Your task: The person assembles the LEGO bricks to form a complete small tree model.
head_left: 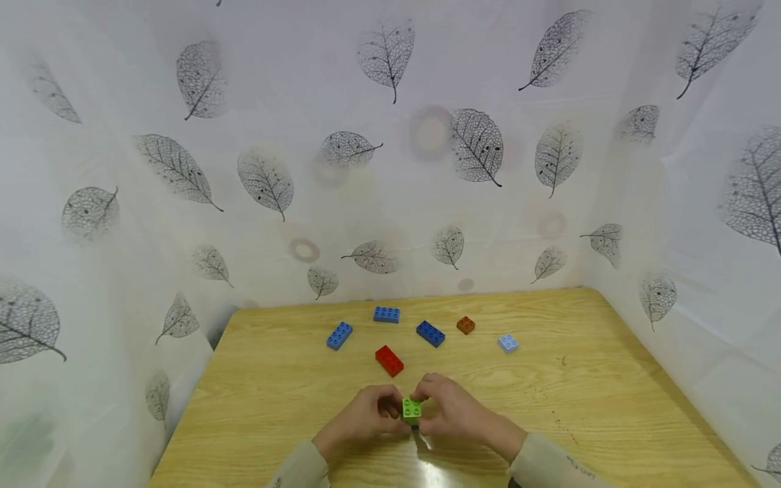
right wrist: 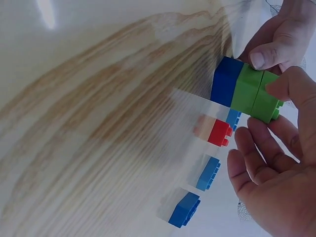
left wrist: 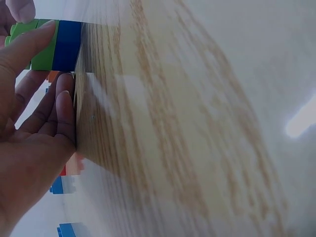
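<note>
A small stack stands upright on the wooden table, with a dark blue brick (right wrist: 225, 81) at the bottom. On it sits a lower green brick (right wrist: 246, 90), topped by an upper green brick (head_left: 411, 405) with its studs up. My right hand (head_left: 451, 410) pinches the upper green brick from the right, its thumb and index finger on opposite sides. From the left, my left hand (head_left: 369, 415) holds the stack, the thumb lying across the green bricks in the left wrist view. Its other fingers are curled beside the stack, partly hidden.
Just beyond the hands lies a red brick (head_left: 389, 360). Farther back are blue bricks (head_left: 339, 335), a dark blue one (head_left: 430, 333), an orange-brown brick (head_left: 466, 325) and a pale blue one (head_left: 508, 343). A leaf-print curtain (head_left: 390, 183) surrounds the table (head_left: 262, 407).
</note>
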The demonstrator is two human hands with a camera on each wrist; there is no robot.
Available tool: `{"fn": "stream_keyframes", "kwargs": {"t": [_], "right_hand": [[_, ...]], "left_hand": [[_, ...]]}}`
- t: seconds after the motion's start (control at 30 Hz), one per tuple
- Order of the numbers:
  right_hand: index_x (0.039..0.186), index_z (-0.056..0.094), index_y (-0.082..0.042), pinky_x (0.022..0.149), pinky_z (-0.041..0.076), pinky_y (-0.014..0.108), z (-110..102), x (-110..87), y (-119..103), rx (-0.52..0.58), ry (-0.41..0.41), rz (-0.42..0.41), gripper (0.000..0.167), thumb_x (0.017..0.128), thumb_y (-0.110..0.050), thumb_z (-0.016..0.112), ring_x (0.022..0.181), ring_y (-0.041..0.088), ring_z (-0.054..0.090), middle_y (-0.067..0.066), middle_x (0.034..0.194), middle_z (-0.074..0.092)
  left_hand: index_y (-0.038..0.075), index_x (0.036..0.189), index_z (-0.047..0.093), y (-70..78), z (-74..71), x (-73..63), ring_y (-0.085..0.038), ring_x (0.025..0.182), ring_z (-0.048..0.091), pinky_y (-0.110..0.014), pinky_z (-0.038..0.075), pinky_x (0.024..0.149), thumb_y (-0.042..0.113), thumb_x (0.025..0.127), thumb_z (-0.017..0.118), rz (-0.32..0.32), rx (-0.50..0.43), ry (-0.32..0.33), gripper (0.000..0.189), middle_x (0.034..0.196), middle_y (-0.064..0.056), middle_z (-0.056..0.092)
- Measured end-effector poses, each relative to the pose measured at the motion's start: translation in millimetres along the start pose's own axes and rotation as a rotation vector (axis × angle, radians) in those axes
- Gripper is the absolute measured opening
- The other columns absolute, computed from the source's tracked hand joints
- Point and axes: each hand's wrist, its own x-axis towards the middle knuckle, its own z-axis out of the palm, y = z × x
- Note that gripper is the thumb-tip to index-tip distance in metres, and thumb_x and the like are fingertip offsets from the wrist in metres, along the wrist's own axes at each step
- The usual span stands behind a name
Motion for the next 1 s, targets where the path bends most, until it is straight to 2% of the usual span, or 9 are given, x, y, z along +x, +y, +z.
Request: {"fn": "stream_keyframes", "kwargs": {"t": [0.27,0.47,0.63,0.7,0.83,1.0], "right_hand": [[0.109,0.071,-0.013,0.089,0.059,0.031,1,-1.0,1,0.057,-0.021,0.016,0.026,0.084,-0.013,0.080,0.100,0.013,0.066,-0.002,0.110,0.070],[0.112,0.072,-0.015,0.088,0.058,0.032,2,-2.8,5,0.101,-0.015,-0.001,0.027,0.086,-0.012,0.080,0.099,0.013,0.067,-0.005,0.109,0.070],[0.118,0.073,-0.021,0.085,0.055,0.028,4,-6.8,11,0.225,-0.003,0.074,0.028,0.090,-0.017,0.080,0.101,0.011,0.065,-0.007,0.111,0.072],[0.121,0.073,-0.023,0.085,0.054,0.026,6,-8.2,13,0.280,-0.004,0.123,0.029,0.093,-0.024,0.080,0.103,0.010,0.065,-0.007,0.115,0.072],[0.126,0.072,-0.023,0.086,0.054,0.027,11,-9.0,16,0.360,-0.009,0.167,0.032,0.096,-0.033,0.078,0.106,0.010,0.066,-0.005,0.119,0.073],[0.125,0.073,-0.023,0.088,0.054,0.026,17,-8.4,19,0.402,-0.018,0.191,0.030,0.096,-0.030,0.078,0.106,0.010,0.067,-0.003,0.118,0.074]], "left_hand": [[0.016,0.104,0.073,-0.7,2.3,-1.2,-0.013,0.091,0.065,-0.021,0.051,0.078,0.017,0.088,0.087,0.023,-0.010,0.009,0.021,0.100,0.005,0.072],[0.017,0.104,0.073,-0.2,3.6,-1.9,-0.011,0.089,0.065,-0.021,0.051,0.077,0.017,0.088,0.087,0.044,-0.005,0.018,0.021,0.100,0.005,0.072],[0.019,0.104,0.074,0.2,4.1,-1.1,-0.007,0.088,0.065,-0.021,0.052,0.078,0.020,0.088,0.087,0.044,0.010,0.021,0.020,0.099,0.008,0.073],[0.020,0.103,0.074,0.5,3.9,-0.5,-0.007,0.087,0.064,-0.021,0.052,0.078,0.021,0.088,0.087,0.043,0.018,0.024,0.020,0.098,0.008,0.072],[0.019,0.103,0.074,0.7,3.3,0.0,-0.007,0.086,0.064,-0.021,0.052,0.077,0.021,0.087,0.088,0.043,0.028,0.030,0.021,0.097,0.008,0.072],[0.019,0.106,0.074,-1.0,2.2,-1.3,-0.007,0.089,0.064,-0.021,0.051,0.078,0.020,0.088,0.087,0.045,0.030,0.025,0.023,0.101,0.007,0.073]]}}
